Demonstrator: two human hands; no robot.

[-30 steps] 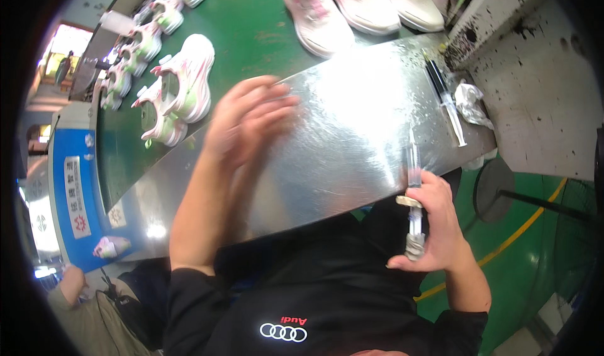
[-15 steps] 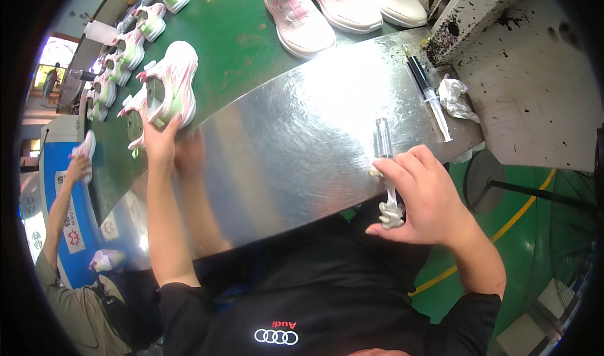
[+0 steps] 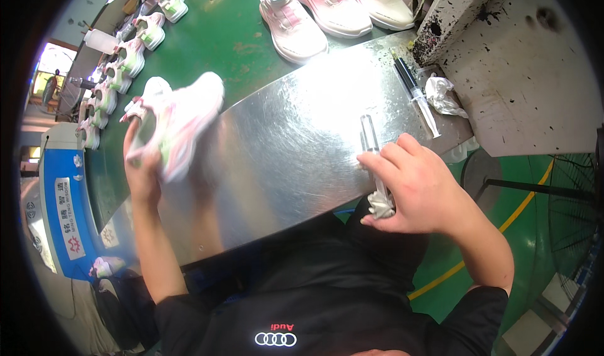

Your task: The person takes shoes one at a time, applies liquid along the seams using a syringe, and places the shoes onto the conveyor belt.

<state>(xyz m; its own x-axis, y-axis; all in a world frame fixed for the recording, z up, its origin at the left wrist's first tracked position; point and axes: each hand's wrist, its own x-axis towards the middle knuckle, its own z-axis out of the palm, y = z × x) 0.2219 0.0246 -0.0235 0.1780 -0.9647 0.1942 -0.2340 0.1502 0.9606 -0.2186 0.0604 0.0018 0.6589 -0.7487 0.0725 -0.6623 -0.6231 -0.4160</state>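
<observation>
My left hand (image 3: 145, 175) is closed on a white and pink sneaker (image 3: 196, 113), its thumb and fingers at the heel end around the opening. The shoe is tilted and smeared by motion above the near left part of the metal sheet. Partly behind it, another pale sneaker (image 3: 155, 88) shows on the green surface. My right hand (image 3: 421, 183) is closed around a clear syringe (image 3: 369, 131) over the sheet's front edge. Wrinkled whitish material (image 3: 380, 205) is bunched at the syringe's near end, beside my thumb.
A shiny metal sheet (image 3: 283, 148) lies on the green table (image 3: 217, 35). Several sneakers (image 3: 292, 28) stand at the far side, and a row of others (image 3: 130, 57) at left. A dark-filled syringe (image 3: 412, 85) and crumpled white tissue (image 3: 443, 96) lie by the paint-spotted panel (image 3: 535, 85).
My left hand has lifted the sneaker off the green surface and brought it right and nearer. The right hand keeps the syringe. A co-worker's arm with a shoe has left the view at left.
</observation>
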